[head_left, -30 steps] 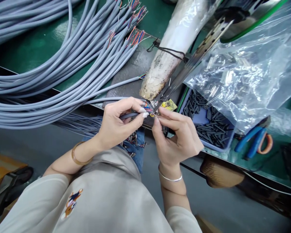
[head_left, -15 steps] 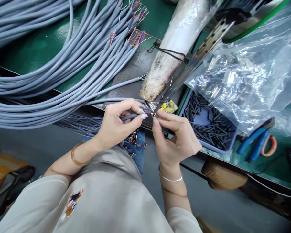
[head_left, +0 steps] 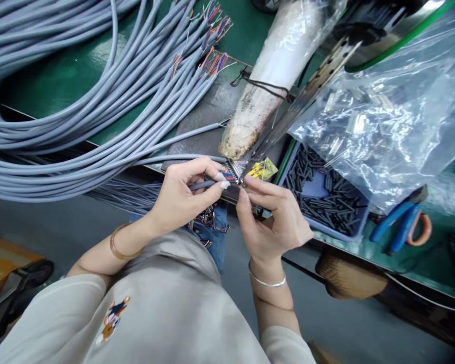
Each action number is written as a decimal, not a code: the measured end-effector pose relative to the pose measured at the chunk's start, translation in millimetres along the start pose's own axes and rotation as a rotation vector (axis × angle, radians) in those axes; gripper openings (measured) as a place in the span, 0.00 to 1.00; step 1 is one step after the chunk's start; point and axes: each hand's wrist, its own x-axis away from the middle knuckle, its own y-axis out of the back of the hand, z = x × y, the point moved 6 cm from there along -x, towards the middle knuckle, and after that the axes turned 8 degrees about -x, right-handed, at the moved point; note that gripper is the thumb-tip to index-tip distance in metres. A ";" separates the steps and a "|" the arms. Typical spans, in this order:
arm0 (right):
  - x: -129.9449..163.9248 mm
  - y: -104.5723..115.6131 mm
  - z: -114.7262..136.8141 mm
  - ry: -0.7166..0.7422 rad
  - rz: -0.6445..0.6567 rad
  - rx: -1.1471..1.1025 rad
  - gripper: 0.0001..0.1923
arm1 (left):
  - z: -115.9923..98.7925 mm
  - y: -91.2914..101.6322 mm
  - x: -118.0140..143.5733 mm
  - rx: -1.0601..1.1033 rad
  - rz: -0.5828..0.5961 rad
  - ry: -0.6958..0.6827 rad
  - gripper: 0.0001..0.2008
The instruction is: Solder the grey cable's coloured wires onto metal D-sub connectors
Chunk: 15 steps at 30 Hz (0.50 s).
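Observation:
My left hand [head_left: 185, 191] is closed in a pinch on a grey cable [head_left: 202, 185], with white coverings on the thumb and a fingertip. Thin coloured wires [head_left: 229, 175] fan out of the cable's end towards a small metal multi-pin connector [head_left: 235, 170]. At the connector's near end, the thumb and forefinger of my right hand [head_left: 276, 217] close in a pinch on it. Just above the connector is the scorched lower end of a white wrapped tube [head_left: 238, 139]. A dark slotted metal bar [head_left: 288, 116] slants down beside it, close to my right fingertips.
Many grey cables [head_left: 136, 116] with stripped ends lie at the left. A tray [head_left: 358, 232] of short black tubes stands at the right, partly under a clear bag [head_left: 394, 116] of metal parts. Nearby are blue-handled pliers [head_left: 396, 220] and a yellow piece [head_left: 264, 169].
My right thumb and forefinger have shifted slightly at the connector's near end. The left hand and the cable stay almost in place.

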 end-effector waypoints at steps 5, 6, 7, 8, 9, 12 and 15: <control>3.2 0.6 1.3 0.044 -0.004 0.029 0.10 | 0.2 -2.3 2.0 0.019 0.009 -0.014 0.06; 4.2 0.6 1.6 0.056 -0.003 0.031 0.10 | 0.2 -2.7 2.6 0.022 0.009 -0.020 0.05; 5.2 0.6 1.9 0.065 -0.002 0.032 0.10 | 0.3 -3.0 3.3 0.023 0.009 -0.025 0.05; 6.4 0.7 2.1 0.071 -0.002 0.034 0.09 | 0.6 -3.3 4.2 0.022 0.009 -0.026 0.05; 7.5 0.9 2.2 0.073 -0.002 0.038 0.09 | 0.9 -3.6 5.1 0.021 0.009 -0.024 0.05; 10.7 2.1 4.1 0.093 0.003 0.060 0.09 | 2.8 -5.5 8.5 0.021 0.023 -0.008 0.05; 13.4 3.2 7.3 0.122 0.026 0.084 0.09 | 5.1 -6.8 12.8 0.009 0.030 -0.013 0.05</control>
